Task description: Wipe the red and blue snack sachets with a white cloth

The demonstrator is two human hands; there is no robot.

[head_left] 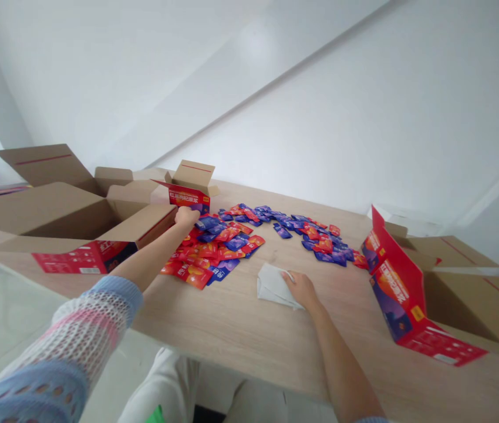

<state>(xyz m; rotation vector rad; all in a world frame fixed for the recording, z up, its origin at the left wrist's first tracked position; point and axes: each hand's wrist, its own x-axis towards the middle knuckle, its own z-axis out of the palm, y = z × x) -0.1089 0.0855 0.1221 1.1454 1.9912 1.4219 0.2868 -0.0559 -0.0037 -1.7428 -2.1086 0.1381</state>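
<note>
My left hand (187,217) reaches to the far edge of a heap of red and purple sachets (205,249), close against a small red carton (189,198). Its fingers are curled closed, and what they grip, if anything, is hidden. Nearer the front of the table, my right hand (301,289) grips the right side of a folded white cloth (275,285), thumb on top. The cloth lies flat on the wooden table (240,320). A second band of sachets (324,241) curves along the back towards the right.
A large open carton (120,249) stands at the left, its flaps spread. To the right, red cartons (394,294) with printed fronts stand open, cardboard flaps outward. The white wall (302,129) rises behind the table. The table's front edge lies close to my legs.
</note>
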